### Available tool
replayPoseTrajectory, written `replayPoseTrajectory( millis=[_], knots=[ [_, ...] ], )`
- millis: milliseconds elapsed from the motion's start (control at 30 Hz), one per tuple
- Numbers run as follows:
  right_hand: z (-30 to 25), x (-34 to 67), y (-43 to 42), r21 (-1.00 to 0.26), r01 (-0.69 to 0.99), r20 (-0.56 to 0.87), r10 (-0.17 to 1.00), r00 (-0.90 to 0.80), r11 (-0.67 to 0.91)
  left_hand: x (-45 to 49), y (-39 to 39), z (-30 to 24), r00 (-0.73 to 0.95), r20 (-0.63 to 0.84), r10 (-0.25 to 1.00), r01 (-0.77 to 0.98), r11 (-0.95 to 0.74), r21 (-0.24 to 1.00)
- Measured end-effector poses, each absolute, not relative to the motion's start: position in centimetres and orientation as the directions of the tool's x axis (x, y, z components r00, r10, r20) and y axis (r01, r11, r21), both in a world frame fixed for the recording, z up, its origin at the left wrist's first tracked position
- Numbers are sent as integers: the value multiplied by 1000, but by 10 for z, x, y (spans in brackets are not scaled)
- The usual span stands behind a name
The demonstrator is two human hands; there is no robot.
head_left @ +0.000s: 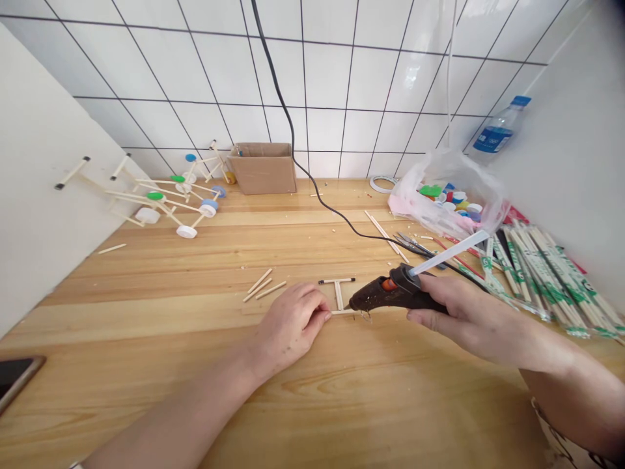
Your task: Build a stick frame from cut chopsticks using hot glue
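L hand half-curled, fingertips on end of lower crossbar of H-shaped stick frame; can't tell if pinching or only pressing it to wood table. R hand closed round grip of glue gun, glue stick poking out back, nozzle right by frame's lower joint. Step in hand, by the look: gluing that joint. Next move seems to call for steady L hold while glue goes on.

3 loose sticks just left of frame. Chopsticks in wrappers piled to R. Plastic bag at back R, holding bottle caps w/ pink stuff at its edge. Cardboard box against tiles, insides hidden. Further L, stick frames w/ cap wheels.
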State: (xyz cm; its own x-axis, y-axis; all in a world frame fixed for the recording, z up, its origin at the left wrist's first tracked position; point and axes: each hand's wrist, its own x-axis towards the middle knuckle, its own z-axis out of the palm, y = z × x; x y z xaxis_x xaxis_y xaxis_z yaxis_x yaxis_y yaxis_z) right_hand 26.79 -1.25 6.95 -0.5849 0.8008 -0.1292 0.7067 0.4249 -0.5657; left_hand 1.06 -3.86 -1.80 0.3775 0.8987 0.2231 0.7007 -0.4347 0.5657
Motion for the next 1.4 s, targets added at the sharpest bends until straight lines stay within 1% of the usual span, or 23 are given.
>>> replayPoseTrajectory(
  millis=[167,400,567,767,1067,1400],
  knots=[
    [69,269,-11,-570,703,-163,780,-604,425,10,-38,-18,382,226,896,697,-440,566],
    [69,268,-9,-631,656,-159,759,-631,414,10,-38,-19,380,230,896,692,-440,572],
    [68,266,-10,-621,666,-170,759,-629,413,10,-38,-19,383,232,894,690,-444,572],
    [66,265,-9,-614,656,-142,756,-639,439,10,-38,-19,378,237,895,693,-443,569],
    [67,262,-10,-635,634,-124,752,-647,442,11,-38,-20,383,244,891,676,-450,584],
    [68,267,-9,-589,674,-145,762,-631,446,10,-38,-20,378,237,895,690,-443,573]
  ],
)
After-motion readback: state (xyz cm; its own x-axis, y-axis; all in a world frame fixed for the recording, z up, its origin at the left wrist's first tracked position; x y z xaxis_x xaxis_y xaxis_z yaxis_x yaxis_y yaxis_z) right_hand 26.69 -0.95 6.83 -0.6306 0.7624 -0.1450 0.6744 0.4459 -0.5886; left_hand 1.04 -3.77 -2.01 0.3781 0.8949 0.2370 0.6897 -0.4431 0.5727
